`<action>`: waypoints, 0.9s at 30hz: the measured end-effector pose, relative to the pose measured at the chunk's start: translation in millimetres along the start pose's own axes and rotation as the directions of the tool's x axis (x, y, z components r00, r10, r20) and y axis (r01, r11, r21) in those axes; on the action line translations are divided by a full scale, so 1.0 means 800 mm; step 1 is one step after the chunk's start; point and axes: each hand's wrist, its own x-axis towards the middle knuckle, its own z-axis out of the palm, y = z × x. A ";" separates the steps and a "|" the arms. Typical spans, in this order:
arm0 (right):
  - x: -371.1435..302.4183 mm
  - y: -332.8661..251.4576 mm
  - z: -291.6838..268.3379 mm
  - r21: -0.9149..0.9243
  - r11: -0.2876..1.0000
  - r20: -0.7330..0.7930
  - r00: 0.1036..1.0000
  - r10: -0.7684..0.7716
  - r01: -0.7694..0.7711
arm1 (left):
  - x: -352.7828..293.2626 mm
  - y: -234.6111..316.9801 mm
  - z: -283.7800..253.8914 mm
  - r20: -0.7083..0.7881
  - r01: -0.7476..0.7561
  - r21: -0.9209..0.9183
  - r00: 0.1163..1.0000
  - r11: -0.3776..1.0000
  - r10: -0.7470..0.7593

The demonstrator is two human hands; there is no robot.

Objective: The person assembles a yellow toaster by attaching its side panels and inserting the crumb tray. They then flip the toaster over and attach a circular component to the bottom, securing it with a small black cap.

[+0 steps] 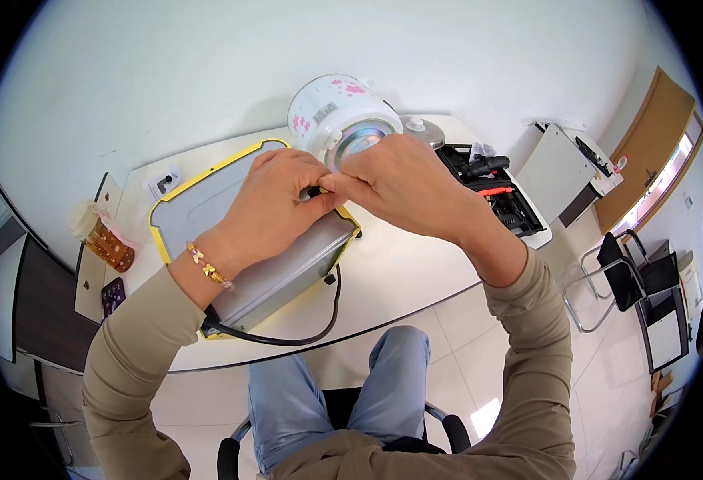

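Note:
A grey metal box with yellow edging (295, 268) lies tilted on the white table, its long side toward me. Over its far right corner my two hands meet, fingertips close together. My left hand (275, 196), with a beaded bracelet at the wrist, is curled in a pinch. Opposite it, my right hand (411, 188) is closed too, thumb against the bent fingers. A small dark bit shows between them, too covered to name. From the box's near side a black cable (287, 342) loops out past the table edge.
Behind my hands a white flowered rice cooker (311, 104) lies on its side, with a glass lid (425, 132) beside it. A black tool case (519, 212) is at the right. A patterned cup (110, 244) and a dark phone (113, 296) are at the left.

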 end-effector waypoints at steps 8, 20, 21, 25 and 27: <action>-0.005 0.002 0.006 0.063 0.995 -0.073 0.995 -0.070 0.074 | -0.002 0.003 0.000 0.014 -0.039 0.056 0.999 0.998 0.038; -0.006 0.005 0.011 0.029 0.996 -0.145 0.986 -0.077 0.082 | 0.001 0.001 0.000 0.038 -0.038 0.042 0.999 0.998 0.036; -0.003 0.002 0.009 -0.012 0.997 -0.119 0.990 -0.076 0.075 | 0.000 0.000 0.001 0.011 -0.043 0.044 0.999 0.998 0.043; -0.004 0.003 0.008 -0.070 0.996 -0.081 0.995 -0.057 0.052 | -0.003 0.007 0.002 -0.052 -0.008 0.002 0.999 1.000 0.008; -0.002 -0.002 0.009 -0.054 0.997 -0.057 0.997 -0.050 0.047 | 0.000 0.008 0.001 -0.019 0.029 -0.033 0.999 0.999 -0.030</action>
